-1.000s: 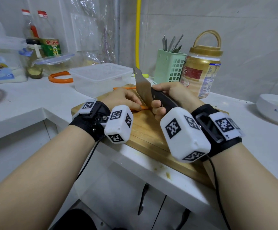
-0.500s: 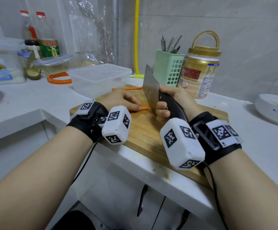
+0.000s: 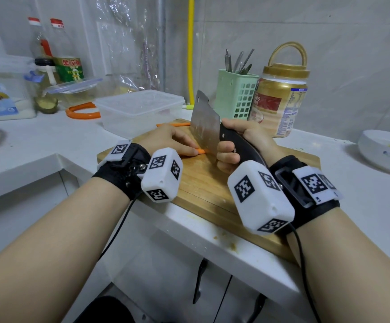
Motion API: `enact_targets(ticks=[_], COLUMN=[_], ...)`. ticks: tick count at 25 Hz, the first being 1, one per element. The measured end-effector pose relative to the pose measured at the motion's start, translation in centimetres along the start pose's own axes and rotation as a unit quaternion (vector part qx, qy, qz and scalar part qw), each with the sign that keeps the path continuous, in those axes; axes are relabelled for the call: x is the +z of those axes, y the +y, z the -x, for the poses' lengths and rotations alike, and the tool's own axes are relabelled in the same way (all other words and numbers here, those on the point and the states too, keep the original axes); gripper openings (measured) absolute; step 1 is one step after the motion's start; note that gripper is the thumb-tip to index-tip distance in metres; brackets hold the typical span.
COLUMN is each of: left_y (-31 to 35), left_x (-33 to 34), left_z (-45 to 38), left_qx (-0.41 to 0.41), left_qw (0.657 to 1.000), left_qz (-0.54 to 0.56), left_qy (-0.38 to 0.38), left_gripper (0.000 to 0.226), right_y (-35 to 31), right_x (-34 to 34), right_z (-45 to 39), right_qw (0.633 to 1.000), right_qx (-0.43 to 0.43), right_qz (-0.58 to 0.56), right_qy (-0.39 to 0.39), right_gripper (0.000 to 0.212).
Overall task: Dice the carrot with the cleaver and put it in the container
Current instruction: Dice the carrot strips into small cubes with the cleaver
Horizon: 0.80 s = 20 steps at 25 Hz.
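A thin orange carrot strip [image 3: 201,151] lies on the wooden cutting board [image 3: 203,183], only its right tip showing from under my left hand [image 3: 168,142]. The fingers of that hand lie stretched over the strip and press it down. My right hand [image 3: 243,141] grips the black handle of the cleaver [image 3: 204,129]. Its blade stands upright with the edge down at the carrot's tip. Another carrot strip [image 3: 173,124] lies at the board's far edge. Just behind the board on the left stands the clear plastic container [image 3: 140,110].
A green utensil basket [image 3: 236,94] and a gold-lidded jar [image 3: 280,101] stand behind the board. A white bowl [image 3: 385,150] sits at the right. Bottles, a lid and an orange ring [image 3: 82,111] crowd the back left. The counter edge runs just below the board.
The cleaver rose and tilted, then came back down with its edge by the carrot's tip. My left hand stayed on the strip.
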<state>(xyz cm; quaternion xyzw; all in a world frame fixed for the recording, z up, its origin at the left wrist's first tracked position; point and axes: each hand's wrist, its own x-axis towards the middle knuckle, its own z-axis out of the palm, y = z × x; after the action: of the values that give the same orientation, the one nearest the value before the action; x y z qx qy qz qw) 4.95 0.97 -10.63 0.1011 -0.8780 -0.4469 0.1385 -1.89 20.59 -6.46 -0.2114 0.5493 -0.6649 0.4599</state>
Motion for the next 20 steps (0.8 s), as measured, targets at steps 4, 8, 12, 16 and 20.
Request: enact_targets(ticks=[4, 8, 12, 16, 20], left_y=[0.1, 0.1, 0.2, 0.0, 0.2], left_x=[0.1, 0.1, 0.2, 0.0, 0.1], left_z=[0.0, 0.0, 0.0, -0.2, -0.2], left_qx=[0.003, 0.000, 0.011, -0.012, -0.024], left_qw=[1.000, 1.000, 1.000, 1.000, 0.999], left_qz=[0.005, 0.000, 0.016, -0.005, -0.002], left_qy=[0.002, 0.002, 0.001, -0.011, 0.022], left_gripper=[0.008, 0.008, 0.012, 0.012, 0.018], right_y=[-0.3, -0.9, -0.5, -0.1, -0.3], right_x=[0.0, 0.0, 0.9, 1.0, -0.2], right_z=[-0.2, -0.4, -0.9, -1.1, -0.7], right_qw=[1.000, 0.999, 0.997, 0.997, 1.000], right_qx=[0.016, 0.041, 0.036, 0.031, 0.023], right_qz=[0.016, 0.013, 0.050, 0.064, 0.015], right_qy=[0.005, 0.013, 0.034, 0.026, 0.011], right_gripper=[0.028, 0.022, 0.024, 0.024, 0.025])
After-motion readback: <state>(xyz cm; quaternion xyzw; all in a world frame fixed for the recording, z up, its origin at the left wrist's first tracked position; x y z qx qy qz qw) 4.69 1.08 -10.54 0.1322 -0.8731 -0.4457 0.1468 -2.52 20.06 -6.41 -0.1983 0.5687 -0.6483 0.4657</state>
